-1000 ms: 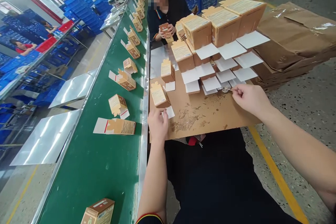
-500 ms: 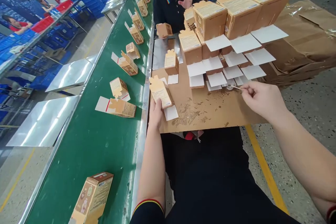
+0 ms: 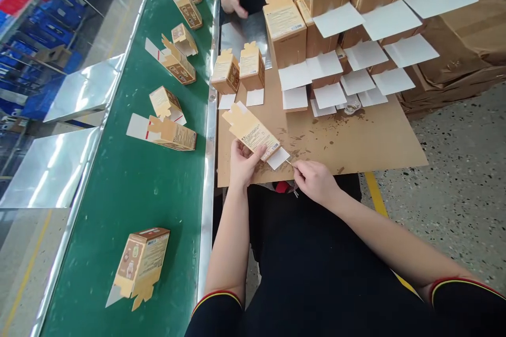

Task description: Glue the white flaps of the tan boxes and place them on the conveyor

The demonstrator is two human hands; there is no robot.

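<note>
Carton [image 3: 255, 130] is clasped by left hand [image 3: 242, 164] while right hand [image 3: 315, 181] pinches thin stick [image 3: 290, 163].

The grey floor [image 3: 454, 179] (yellow-striped) shows around shiny metal tabletops [image 3: 51, 168].

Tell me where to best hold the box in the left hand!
Probably around the body of the box, from the near left, as the left hand does. It looks flat and firm; the tan flap at the far end might bend, and the white flap at the near end sits by the right hand's thin stick.
</note>
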